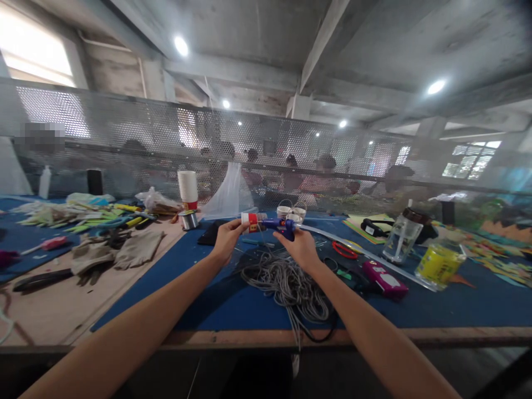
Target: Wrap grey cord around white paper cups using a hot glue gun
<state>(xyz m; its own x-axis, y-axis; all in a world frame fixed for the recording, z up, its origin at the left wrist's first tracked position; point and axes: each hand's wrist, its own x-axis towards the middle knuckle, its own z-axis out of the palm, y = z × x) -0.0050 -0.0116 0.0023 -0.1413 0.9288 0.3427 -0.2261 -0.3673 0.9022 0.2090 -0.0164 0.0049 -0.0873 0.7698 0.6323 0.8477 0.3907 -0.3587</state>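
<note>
Both arms stretch out from the bottom of the frame and meet just above its centre, over the blue mat (216,302) that covers the workbench. The right hand (301,247) is closed around the grip of a blue glue gun (279,224), fingers wrapped fully about it, and the gun is held level with its nozzle pointing toward the left of the frame. The left hand (226,237) is pinched shut on a small red-and-white piece (250,219) at the nozzle end, thumb and fingertips tight on it. I cannot tell whether that piece touches the nozzle or sits just before it. Both things are held in the air, a little above the mat. Directly under the hands lies a loose coil of grey cable (291,285), its strands trailing down to the bench's near edge. Right of the right hand are a red ring (344,250), a pink device (384,280), a clear jar (401,238) and a yellow container (438,263). A long clear strip (366,253) runs among them. At the left, on bare board, lie grey work gloves (118,252), with a stack of paper cups (187,187) behind them. A perforated metal screen (124,133) runs across the middle of the frame, with people seated beyond it.
</note>
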